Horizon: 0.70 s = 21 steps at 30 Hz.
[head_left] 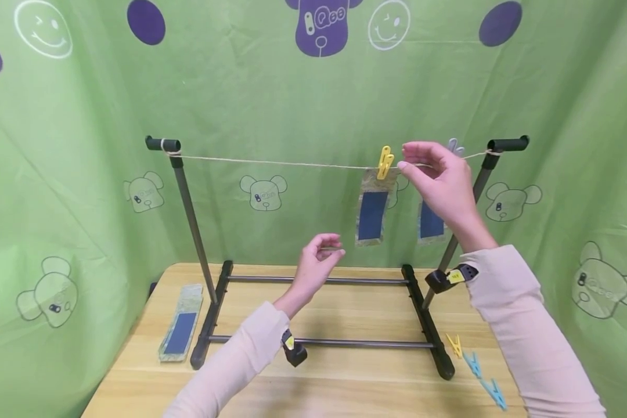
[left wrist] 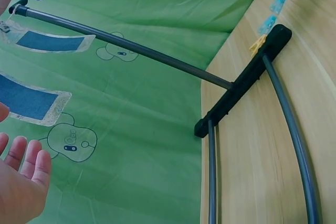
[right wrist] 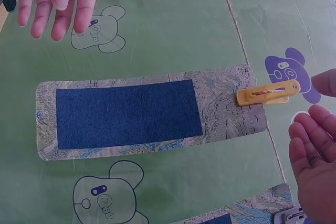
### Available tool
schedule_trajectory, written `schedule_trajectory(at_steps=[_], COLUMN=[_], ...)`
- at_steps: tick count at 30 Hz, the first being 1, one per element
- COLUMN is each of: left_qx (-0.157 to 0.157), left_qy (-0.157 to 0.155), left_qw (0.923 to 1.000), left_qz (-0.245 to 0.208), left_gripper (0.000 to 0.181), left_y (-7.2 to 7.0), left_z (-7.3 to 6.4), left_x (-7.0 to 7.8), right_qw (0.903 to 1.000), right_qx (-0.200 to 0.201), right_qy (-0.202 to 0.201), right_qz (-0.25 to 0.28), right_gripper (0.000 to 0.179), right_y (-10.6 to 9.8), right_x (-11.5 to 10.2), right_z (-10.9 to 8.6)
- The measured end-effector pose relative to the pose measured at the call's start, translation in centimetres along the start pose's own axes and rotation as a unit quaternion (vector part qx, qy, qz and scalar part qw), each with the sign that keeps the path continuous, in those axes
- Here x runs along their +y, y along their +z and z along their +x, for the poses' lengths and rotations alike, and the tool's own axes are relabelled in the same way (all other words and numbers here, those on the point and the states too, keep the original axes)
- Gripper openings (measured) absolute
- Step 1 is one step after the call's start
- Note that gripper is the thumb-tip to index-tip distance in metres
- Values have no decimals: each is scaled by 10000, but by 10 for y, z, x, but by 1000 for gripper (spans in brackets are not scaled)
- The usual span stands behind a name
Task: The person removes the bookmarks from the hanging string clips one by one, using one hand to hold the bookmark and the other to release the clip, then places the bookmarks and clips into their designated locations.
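Note:
A yellow clothespin clips a patterned strip with a dark blue panel onto a thin string. My right hand is just right of that clothespin, thumb and fingers apart with nothing between them; the right wrist view shows a gap to the yellow clothespin. My left hand hovers lower, left of the strip's bottom end, fingers loosely bent and holding nothing. Behind the right hand, a second strip hangs from a grey clothespin, partly hidden.
The string spans two uprights of a black frame standing on a wooden table. Another strip lies at the left. On the right lie a yellow clothespin and two blue clothespins. A green printed curtain surrounds the table.

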State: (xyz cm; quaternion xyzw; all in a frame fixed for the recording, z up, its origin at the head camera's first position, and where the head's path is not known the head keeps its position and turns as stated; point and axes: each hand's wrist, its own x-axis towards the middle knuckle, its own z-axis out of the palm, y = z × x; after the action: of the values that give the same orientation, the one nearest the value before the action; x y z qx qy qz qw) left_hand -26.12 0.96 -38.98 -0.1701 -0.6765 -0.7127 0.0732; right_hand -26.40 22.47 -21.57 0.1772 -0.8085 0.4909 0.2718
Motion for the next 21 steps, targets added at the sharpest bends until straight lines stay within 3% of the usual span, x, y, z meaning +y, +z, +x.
schedule_trajectory(at_steps=[21], left_qx=[90], left_qy=[-216], left_qw=[9997], left_qz=[-20], left_gripper=[33], left_y=[13], left_z=[10], left_x=[-8], right_qw=[9968], right_qx=[-501], right_qy=[179], right_qz=[-600], right_gripper=[47], right_y=[2], right_x=[-3], right_z=[12])
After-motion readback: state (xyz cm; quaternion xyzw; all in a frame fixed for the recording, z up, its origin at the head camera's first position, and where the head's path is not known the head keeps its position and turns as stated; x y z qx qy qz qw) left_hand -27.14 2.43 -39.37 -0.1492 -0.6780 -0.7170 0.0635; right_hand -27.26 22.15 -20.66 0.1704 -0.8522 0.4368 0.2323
